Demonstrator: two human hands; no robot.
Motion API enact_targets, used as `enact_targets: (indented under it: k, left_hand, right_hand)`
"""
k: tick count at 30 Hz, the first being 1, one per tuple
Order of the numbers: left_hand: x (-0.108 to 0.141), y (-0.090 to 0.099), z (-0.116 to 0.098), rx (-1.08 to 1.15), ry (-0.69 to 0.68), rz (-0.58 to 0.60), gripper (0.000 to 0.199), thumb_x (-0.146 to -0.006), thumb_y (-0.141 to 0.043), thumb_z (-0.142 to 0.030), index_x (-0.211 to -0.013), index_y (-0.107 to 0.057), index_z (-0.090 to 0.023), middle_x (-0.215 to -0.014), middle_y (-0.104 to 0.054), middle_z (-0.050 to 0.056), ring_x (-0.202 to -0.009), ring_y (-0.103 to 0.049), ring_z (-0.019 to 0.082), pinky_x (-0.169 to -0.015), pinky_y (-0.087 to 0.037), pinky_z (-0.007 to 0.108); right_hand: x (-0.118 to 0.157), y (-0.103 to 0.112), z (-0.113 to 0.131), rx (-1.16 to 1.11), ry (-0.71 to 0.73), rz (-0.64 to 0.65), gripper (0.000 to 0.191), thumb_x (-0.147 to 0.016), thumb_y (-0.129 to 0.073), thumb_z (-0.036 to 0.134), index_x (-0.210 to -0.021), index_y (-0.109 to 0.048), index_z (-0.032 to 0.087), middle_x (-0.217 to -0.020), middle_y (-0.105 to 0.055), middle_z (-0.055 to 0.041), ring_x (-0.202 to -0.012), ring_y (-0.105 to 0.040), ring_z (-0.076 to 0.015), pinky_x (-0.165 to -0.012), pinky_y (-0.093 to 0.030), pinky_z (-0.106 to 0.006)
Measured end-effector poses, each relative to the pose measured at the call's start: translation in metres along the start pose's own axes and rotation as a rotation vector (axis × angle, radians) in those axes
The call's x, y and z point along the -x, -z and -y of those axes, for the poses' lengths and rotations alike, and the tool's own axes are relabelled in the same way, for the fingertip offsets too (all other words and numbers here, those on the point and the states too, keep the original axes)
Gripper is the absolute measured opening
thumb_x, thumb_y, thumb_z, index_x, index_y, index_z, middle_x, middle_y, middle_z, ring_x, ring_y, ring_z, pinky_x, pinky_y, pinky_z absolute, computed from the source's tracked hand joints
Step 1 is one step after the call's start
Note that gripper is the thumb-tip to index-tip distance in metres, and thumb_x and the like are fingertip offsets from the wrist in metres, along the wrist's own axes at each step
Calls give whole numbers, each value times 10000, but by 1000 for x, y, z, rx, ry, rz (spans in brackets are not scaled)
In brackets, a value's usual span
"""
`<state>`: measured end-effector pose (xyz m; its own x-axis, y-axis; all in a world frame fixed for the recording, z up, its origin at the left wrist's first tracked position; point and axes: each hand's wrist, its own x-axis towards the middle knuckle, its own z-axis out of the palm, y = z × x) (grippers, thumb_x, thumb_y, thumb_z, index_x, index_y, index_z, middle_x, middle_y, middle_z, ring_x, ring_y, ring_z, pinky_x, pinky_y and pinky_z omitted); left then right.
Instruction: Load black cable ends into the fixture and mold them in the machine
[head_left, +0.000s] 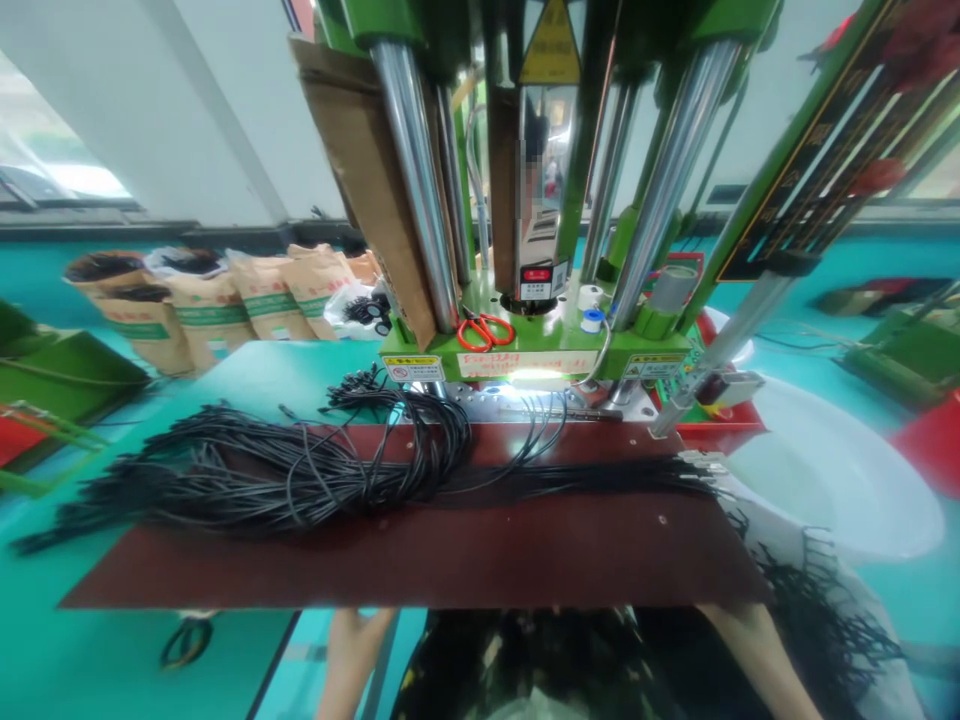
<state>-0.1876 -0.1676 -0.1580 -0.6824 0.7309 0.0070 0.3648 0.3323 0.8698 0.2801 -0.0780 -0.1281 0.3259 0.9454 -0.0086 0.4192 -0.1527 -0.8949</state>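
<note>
A large bundle of thin black cables (300, 475) lies across a dark reddish-brown board (517, 560) in front of the green machine. Some cables run right to pale metal-looking ends (703, 462) at the board's right side, and a few thin ones curve up to the machine bed. My left hand (358, 635) reaches under the board's front edge, left of my lap; its fingers are mostly hidden by the board. My right hand (735, 630) is at the front right corner, its fingers also beneath the board. What either hand holds, if anything, cannot be seen.
The green machine (450, 350) with steel columns stands straight ahead. Red-handled scissors (486, 330) and a small blue-and-white spool (592, 320) rest on it. Paper sacks (214, 310) line the back left. A white basin (832, 470) and tangled black pieces (825, 610) are at the right.
</note>
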Motion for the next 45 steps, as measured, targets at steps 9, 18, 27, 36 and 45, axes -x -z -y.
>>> enact_targets:
  k: [9, 18, 27, 36, 45]
  left_hand:
    - [12, 61, -98, -888, 2, 648, 501, -655, -507, -554, -911, -619, -139, -822, -655, 143, -818, -599, 334, -666, -435, 376]
    - [44, -65, -238, -388, -1054, 830, 565, -737, -555, -469, -1210, -423, -190, -1212, -489, 87, -1125, -416, 232, -944, -317, 343]
    - [3, -173, -269, -722, -1091, 725, 358, -713, -595, -436, -899, -565, -132, -919, -568, 102, -883, -533, 242, -726, -412, 316]
    - [-15, -168, -285, -526, -966, 919, 157, -796, -475, -317, -828, -542, -178, -790, -602, 45, -775, -564, 201, -668, -380, 281]
    - [-10, -138, -291, -257, -836, 1160, 163, -790, -465, -350, -769, -419, -195, -684, -458, -38, -639, -423, 111, -605, -337, 230]
  right_hand:
    - [7, 8, -6, 31, 93, 38, 699, -630, -524, 602, -1169, -497, 159, -1076, -608, -118, -1084, -497, -327, -949, -385, -420]
    - [-14, 19, -46, 178, 188, 114, 709, -672, -512, 579, -1201, -445, 111, -1171, -540, -191, -1116, -457, -380, -928, -389, -480]
    - [-10, 54, -33, 228, 238, 198, 635, -745, -495, 457, -1291, -298, 201, -1303, -429, -143, -1175, -422, -292, -991, -312, -455]
    - [-1, 70, 12, 157, 192, 18, 539, -743, -489, 358, -1237, -382, 170, -1140, -561, -146, -1004, -570, -253, -895, -436, -424]
    - [25, 25, 108, -297, 120, 139, 312, -766, -565, 318, -1066, -560, 231, -995, -652, -77, -954, -589, -238, -916, -403, -441]
